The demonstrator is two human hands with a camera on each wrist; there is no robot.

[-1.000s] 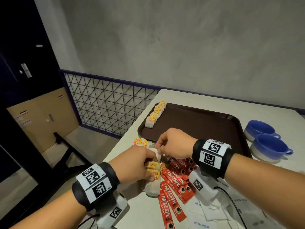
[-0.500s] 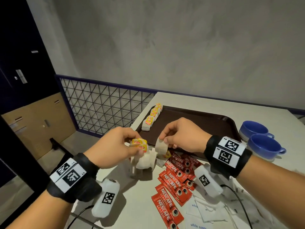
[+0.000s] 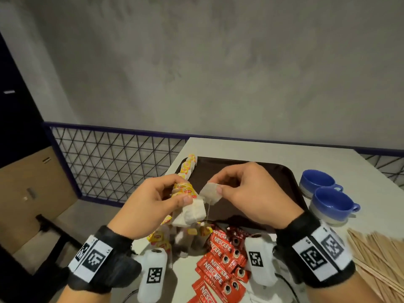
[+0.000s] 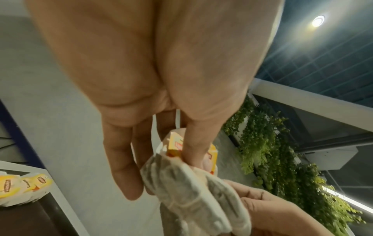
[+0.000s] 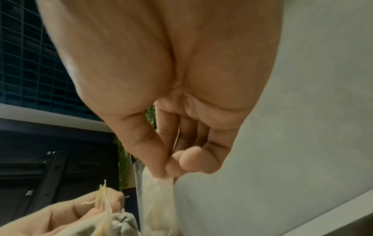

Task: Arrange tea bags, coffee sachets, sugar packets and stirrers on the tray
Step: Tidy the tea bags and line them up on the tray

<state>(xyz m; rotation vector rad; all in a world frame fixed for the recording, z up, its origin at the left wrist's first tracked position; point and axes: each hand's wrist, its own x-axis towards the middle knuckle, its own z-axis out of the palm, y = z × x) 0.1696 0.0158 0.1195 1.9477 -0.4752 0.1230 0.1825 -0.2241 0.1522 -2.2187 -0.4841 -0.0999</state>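
Head view: L hand (image 3: 150,206) grips a tea-bag bunch (image 3: 190,209) betw thumb & curled fingers; R hand (image 3: 251,193) pinches one tea bag (image 3: 211,194) at thumb/index tips, both above table edge. Beyond, tray (image 3: 273,171) w/ tea-bag row (image 3: 188,166).

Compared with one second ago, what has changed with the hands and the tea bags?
Both hands rose from the pile on the table. The left hand now holds a bunch of tea bags in the air, and the right hand pinches one tea bag, pulling it apart from the bunch. The row of tea bags on the tray stayed.
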